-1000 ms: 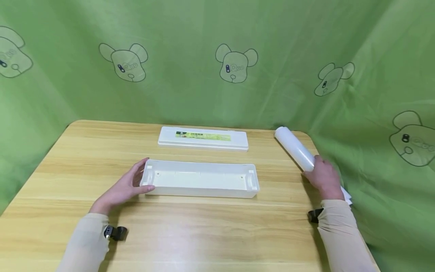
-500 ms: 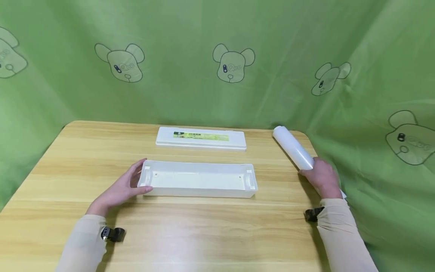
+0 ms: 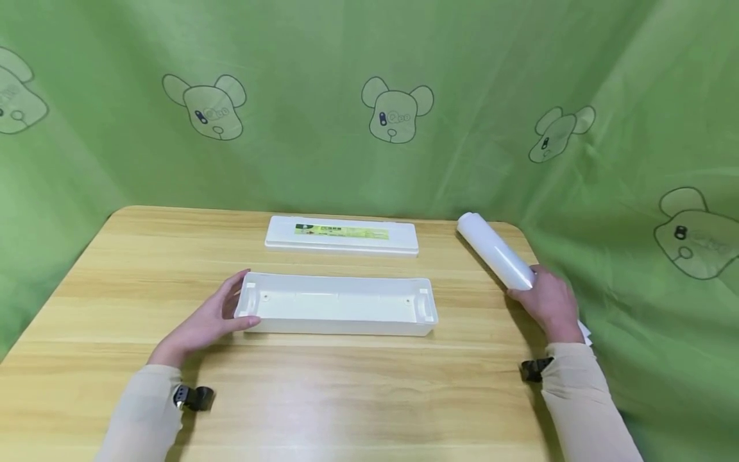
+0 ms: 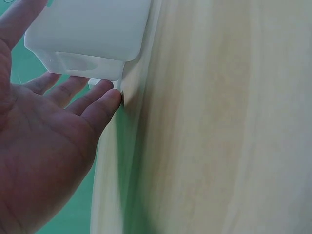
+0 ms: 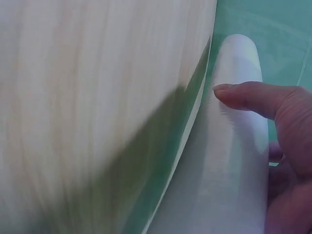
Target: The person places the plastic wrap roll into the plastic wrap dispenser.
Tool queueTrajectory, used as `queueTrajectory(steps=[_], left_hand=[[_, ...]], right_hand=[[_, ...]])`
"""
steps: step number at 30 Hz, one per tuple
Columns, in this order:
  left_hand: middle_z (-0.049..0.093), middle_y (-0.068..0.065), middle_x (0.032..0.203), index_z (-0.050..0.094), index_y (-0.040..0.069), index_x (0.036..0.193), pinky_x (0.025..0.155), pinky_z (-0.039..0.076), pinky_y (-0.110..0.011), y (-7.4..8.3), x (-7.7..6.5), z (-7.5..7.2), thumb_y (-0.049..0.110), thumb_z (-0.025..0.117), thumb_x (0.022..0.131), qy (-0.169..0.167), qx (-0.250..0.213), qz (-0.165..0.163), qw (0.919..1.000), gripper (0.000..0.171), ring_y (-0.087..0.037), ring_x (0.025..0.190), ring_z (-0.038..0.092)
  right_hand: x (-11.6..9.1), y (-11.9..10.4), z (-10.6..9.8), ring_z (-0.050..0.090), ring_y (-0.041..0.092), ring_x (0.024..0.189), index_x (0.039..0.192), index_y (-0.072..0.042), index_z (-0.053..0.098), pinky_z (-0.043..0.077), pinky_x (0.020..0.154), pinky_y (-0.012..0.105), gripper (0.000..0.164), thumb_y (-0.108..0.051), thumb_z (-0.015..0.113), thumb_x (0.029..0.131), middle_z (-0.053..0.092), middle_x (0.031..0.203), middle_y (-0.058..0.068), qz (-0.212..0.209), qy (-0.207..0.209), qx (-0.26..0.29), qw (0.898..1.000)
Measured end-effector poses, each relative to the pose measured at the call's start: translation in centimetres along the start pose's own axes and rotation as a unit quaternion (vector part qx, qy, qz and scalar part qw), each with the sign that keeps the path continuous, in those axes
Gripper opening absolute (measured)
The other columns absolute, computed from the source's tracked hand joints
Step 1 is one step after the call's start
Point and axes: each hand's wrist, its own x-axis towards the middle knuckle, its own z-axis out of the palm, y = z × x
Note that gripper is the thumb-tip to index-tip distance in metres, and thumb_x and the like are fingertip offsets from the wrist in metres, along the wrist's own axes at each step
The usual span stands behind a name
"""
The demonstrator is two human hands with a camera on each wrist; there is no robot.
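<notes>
My left hand (image 3: 204,317) holds the left end of a long white plastic box (image 3: 346,326), its thumb on the front wall and the other fingers at the back corner. The box lies lidless on the table, its hollow inside facing up, with a roll holder at each end. In the left wrist view the box end (image 4: 92,29) sits between thumb and fingers. On the right, my right hand (image 3: 548,305) grips a roll of cling film (image 3: 496,250), which slants from the table's far right corner toward me. The right wrist view has the thumb across the film roll (image 5: 214,180).
Behind the box lies its white lid (image 3: 340,235) with a green and yellow label. The wooden table (image 3: 323,391) ends at a green curtain (image 3: 312,160) printed with mouse heads, which also hangs close along the right side.
The far end of the cling film roll has shifted slightly left, my right hand still around it. The box and my left hand stay in place; the head view has turned a little.
</notes>
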Motion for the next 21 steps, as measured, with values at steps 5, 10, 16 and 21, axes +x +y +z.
queueTrajectory(steps=[5, 10, 16, 21], left_hand=[[0.008, -0.021, 0.161, 0.004, 0.011, 0.158, 0.114, 0.02, -0.057, 0.2, 0.0, -0.1, 0.027, 0.076, 0.087, -0.002, 0.003, 0.0, 1.0, 0.103, -0.044, 0.143, 0.018], [0.008, -0.021, 0.161, 0.004, 0.009, 0.158, 0.115, 0.019, -0.057, 0.4, 0.0, -0.2, 0.026, 0.076, 0.087, -0.001, 0.004, 0.0, 1.0, 0.103, -0.044, 0.143, 0.018], [0.009, -0.021, 0.161, 0.004, 0.01, 0.158, 0.114, 0.021, -0.057, 0.2, 0.0, -0.2, 0.026, 0.077, 0.087, -0.001, -0.002, 0.0, 1.0, 0.103, -0.045, 0.142, 0.019], [0.01, -0.021, 0.161, 0.005, 0.011, 0.158, 0.114, 0.021, -0.057, 0.1, 0.1, -0.1, 0.026, 0.077, 0.087, -0.002, -0.006, -0.001, 1.0, 0.102, -0.045, 0.142, 0.02]], right_hand=[[0.0, -0.4, -0.3, 0.056, 0.049, 0.092, 0.131, 0.01, 0.047, 0.047, 0.071, 0.062, 0.074, -0.032, 0.078, 0.079, 0.057, 0.11, 0.035, 0.0, 0.002, 0.003, 1.0], [-0.1, -1.3, -0.8, 0.056, 0.05, 0.095, 0.133, 0.008, 0.047, 0.046, 0.072, 0.065, 0.074, -0.031, 0.079, 0.079, 0.057, 0.113, 0.034, -0.007, 0.006, 0.011, 1.0], [-0.2, -1.9, -1.2, 0.056, 0.05, 0.096, 0.133, 0.007, 0.048, 0.046, 0.074, 0.065, 0.074, -0.03, 0.081, 0.078, 0.058, 0.114, 0.033, -0.025, 0.01, 0.012, 1.0], [-0.4, -2.5, -1.3, 0.058, 0.048, 0.095, 0.133, 0.004, 0.051, 0.047, 0.073, 0.064, 0.074, -0.031, 0.082, 0.077, 0.06, 0.113, 0.031, -0.04, 0.016, 0.009, 0.999]])
